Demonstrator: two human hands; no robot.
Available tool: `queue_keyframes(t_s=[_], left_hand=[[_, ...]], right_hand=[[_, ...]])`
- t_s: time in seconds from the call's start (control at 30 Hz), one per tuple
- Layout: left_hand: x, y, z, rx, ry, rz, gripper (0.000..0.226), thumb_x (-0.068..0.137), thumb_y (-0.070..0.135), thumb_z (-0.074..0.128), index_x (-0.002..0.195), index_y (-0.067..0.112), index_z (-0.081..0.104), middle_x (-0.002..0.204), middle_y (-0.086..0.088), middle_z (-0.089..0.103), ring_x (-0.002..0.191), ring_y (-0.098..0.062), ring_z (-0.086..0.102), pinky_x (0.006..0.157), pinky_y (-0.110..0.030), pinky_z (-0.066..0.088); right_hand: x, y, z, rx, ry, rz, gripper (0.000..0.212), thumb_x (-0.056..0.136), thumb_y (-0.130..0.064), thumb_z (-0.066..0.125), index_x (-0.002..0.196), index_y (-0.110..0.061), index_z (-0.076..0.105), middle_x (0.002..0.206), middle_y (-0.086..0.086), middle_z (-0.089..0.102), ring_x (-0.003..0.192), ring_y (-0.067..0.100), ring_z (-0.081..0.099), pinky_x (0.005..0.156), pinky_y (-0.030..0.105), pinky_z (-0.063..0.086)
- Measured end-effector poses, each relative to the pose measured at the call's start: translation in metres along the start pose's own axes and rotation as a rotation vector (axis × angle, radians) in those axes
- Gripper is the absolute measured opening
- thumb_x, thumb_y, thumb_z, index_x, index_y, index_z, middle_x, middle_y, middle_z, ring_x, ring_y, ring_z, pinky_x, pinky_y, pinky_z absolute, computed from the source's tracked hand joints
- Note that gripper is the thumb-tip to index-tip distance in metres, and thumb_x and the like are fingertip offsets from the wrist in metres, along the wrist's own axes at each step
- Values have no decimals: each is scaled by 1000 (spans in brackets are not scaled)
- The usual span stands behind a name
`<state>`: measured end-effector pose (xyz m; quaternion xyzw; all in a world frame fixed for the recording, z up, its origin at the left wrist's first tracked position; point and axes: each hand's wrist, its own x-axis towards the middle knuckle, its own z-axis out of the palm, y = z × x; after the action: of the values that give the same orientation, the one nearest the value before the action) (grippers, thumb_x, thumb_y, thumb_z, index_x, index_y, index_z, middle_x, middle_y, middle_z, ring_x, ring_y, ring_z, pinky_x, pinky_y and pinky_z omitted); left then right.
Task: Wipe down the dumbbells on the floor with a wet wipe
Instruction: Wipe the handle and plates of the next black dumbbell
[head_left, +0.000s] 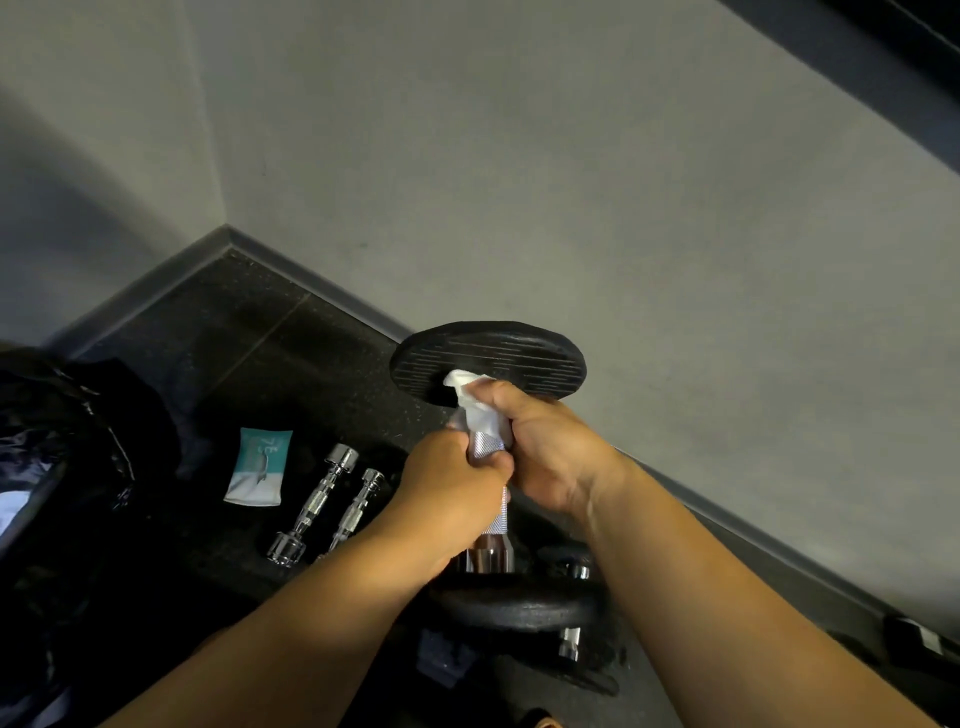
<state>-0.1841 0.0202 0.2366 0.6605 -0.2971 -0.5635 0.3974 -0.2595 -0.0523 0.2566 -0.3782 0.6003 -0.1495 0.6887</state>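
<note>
A dumbbell (493, 519) stands upright in front of me, with a black plate (519, 353) at its top end and another black plate (519, 605) at its lower end. My left hand (452, 493) grips the knurled chrome handle in the middle. Just above it, my right hand (545, 447) presses a white wet wipe (475, 402) around the handle, right under the top plate. Part of the handle is hidden by both hands.
Two small chrome dumbbells (332, 506) lie side by side on the black rubber floor, beside a teal and white wipes pack (260, 467). A black plastic bag (57, 467) sits at left. Another dumbbell (571, 644) lies below. Grey walls meet in a corner behind.
</note>
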Motion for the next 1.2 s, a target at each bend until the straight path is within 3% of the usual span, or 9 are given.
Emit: queue_keyframes(t_s=[0.23, 0.33, 0.43, 0.53, 0.67, 0.77, 0.9, 1.07, 1.2], left_hand=[[-5, 6, -8, -154, -159, 46, 11, 90, 17, 61, 92, 11, 70, 86, -6, 75, 81, -17, 73, 80, -37, 58], [-7, 8, -3, -78, -76, 110, 11, 88, 13, 61, 84, 7, 69, 78, -9, 72, 68, -14, 69, 65, -25, 56], [-9, 7, 3, 60, 14, 131, 20, 82, 0, 58, 65, 9, 61, 61, -5, 62, 50, -5, 55, 40, -10, 37], [-8, 6, 3, 81, 28, 134, 22, 81, -2, 57, 64, 11, 59, 60, -4, 60, 52, -9, 55, 40, -12, 35], [-6, 8, -4, -81, -49, 100, 9, 86, 9, 63, 81, 8, 71, 77, -6, 70, 69, -13, 66, 62, -16, 53], [-5, 11, -12, -315, -222, 49, 11, 87, 11, 65, 97, 11, 70, 87, -3, 75, 86, -22, 73, 88, -44, 55], [-4, 15, -16, -401, -385, 23, 23, 88, 13, 63, 110, 7, 63, 95, -14, 74, 93, -29, 71, 92, -48, 52], [-8, 15, -3, -242, -228, 122, 10, 87, 10, 64, 92, 6, 71, 85, -10, 75, 81, -18, 73, 79, -34, 58], [-6, 11, 6, -56, -17, 233, 17, 78, -1, 68, 63, 5, 64, 56, -4, 64, 50, -1, 58, 48, -18, 47]], right_hand=[[-2, -8, -15, 98, -266, 26, 39, 70, -35, 69, 99, -9, 63, 79, 6, 70, 60, 17, 65, 57, 27, 50], [0, -8, -5, -106, -21, -72, 35, 73, -29, 75, 99, -8, 66, 81, 7, 71, 74, 24, 66, 82, 45, 53], [9, -2, 12, -338, 333, -136, 43, 74, -41, 75, 106, -13, 64, 88, 4, 69, 81, 22, 66, 85, 42, 55], [12, 0, 19, -297, 397, -144, 39, 74, -37, 77, 103, -14, 65, 92, 5, 71, 86, 24, 67, 87, 41, 55], [5, -7, 7, -40, 82, -129, 15, 75, -16, 73, 86, -6, 71, 79, 10, 70, 64, 21, 65, 66, 34, 57], [3, -7, -9, -16, -174, -48, 33, 57, -35, 75, 75, -11, 62, 67, 6, 59, 54, 18, 54, 53, 26, 46], [-3, -11, -23, 56, -287, 0, 29, 60, -41, 70, 62, -14, 59, 55, 1, 53, 44, 12, 49, 45, 21, 45], [-15, -21, -11, -337, 110, -150, 26, 76, -35, 73, 77, -11, 63, 59, 5, 58, 51, 21, 54, 50, 25, 44], [-8, -12, -2, -564, 385, -286, 26, 75, -42, 73, 68, -21, 61, 69, -2, 65, 68, 18, 64, 65, 27, 52]])
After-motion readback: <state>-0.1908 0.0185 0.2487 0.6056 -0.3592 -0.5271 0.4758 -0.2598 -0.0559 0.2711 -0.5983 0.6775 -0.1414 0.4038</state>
